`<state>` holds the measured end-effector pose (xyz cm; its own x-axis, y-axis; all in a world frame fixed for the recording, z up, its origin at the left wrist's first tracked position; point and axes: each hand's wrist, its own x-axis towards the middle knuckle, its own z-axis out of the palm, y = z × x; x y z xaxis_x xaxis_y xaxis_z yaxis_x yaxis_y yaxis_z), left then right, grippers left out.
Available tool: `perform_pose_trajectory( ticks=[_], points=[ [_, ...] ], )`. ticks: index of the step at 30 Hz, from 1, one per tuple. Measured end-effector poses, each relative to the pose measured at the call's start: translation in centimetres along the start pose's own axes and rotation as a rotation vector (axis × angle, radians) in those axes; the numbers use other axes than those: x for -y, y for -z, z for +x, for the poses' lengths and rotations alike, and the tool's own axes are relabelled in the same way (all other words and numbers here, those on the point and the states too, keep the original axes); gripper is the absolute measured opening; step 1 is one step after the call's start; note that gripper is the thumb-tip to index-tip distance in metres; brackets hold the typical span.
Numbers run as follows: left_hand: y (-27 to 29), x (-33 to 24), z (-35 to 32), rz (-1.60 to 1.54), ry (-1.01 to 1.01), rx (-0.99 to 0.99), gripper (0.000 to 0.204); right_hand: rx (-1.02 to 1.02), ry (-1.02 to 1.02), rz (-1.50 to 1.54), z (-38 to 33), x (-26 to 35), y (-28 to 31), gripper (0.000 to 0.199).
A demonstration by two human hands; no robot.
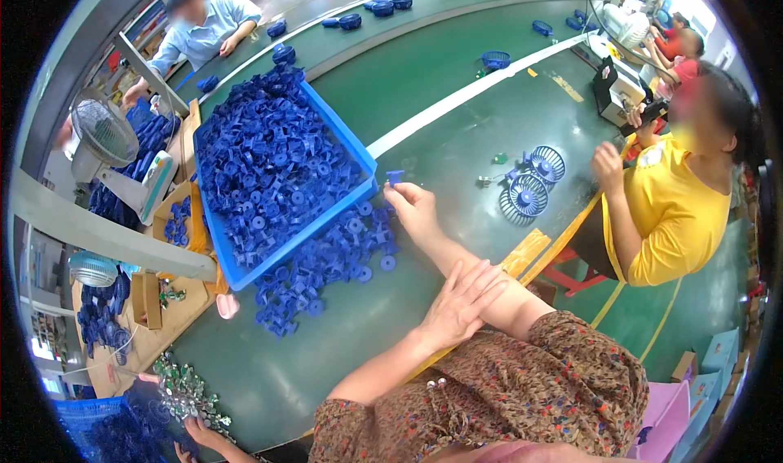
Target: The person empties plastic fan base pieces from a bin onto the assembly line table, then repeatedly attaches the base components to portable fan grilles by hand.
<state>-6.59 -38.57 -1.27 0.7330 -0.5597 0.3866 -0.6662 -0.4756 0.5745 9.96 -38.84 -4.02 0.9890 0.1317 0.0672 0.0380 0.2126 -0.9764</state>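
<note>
My right hand (416,210) is stretched out over the green table, thumb and fingers pinching a small blue plastic part (395,175). The part looks like a short spool with a flat flange. My left hand (462,302) lies across my right forearm, its fingers extended and nothing in them. Just left of my right hand, a heap of similar loose blue parts (330,255) spreads along the table. Behind the heap, a large blue tray (341,141) is piled high with more of them.
Round blue fan cages (528,194) lie to the right, before a co-worker in yellow (677,210). Beyond runs a green conveyor (391,63) carrying blue fan bodies. A metal post (122,239) and a white fan (104,133) stand left. Another person's hand (204,434) reaches in at lower left.
</note>
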Motion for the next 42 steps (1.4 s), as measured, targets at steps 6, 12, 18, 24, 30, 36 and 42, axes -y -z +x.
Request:
perform_pose_trajectory(
  ticks=[6,12,18,24,30,36,42],
  points=[
    [0.0,0.1,0.0,-0.013,-0.004,0.003,0.085,-0.019,0.037,0.030,-0.1,-0.2,-0.3,0.025],
    [0.2,0.2,-0.1,-0.011,-0.006,0.008,0.086,-0.011,0.011,0.030,-0.2,0.2,-0.5,0.023],
    [-0.2,0.5,-0.1,-0.021,-0.022,-0.016,0.088,-0.020,-0.030,-0.100,-0.5,1.6,-0.5,0.021],
    [-0.4,0.6,-0.2,-0.008,-0.038,-0.038,0.090,-0.029,0.081,-0.151,-0.1,0.4,-0.3,0.022],
    [-0.5,0.6,-0.2,0.009,-0.041,-0.044,0.091,-0.019,0.093,-0.146,-0.3,0.7,-0.4,0.021],
    [-0.3,0.5,-0.1,0.012,-0.041,-0.040,0.091,-0.020,0.095,-0.120,-0.2,0.7,-0.4,0.020],
    [-0.4,0.6,-0.1,0.011,-0.040,-0.056,0.089,-0.018,0.078,-0.150,-0.3,0.8,-0.4,0.020]
  ],
)
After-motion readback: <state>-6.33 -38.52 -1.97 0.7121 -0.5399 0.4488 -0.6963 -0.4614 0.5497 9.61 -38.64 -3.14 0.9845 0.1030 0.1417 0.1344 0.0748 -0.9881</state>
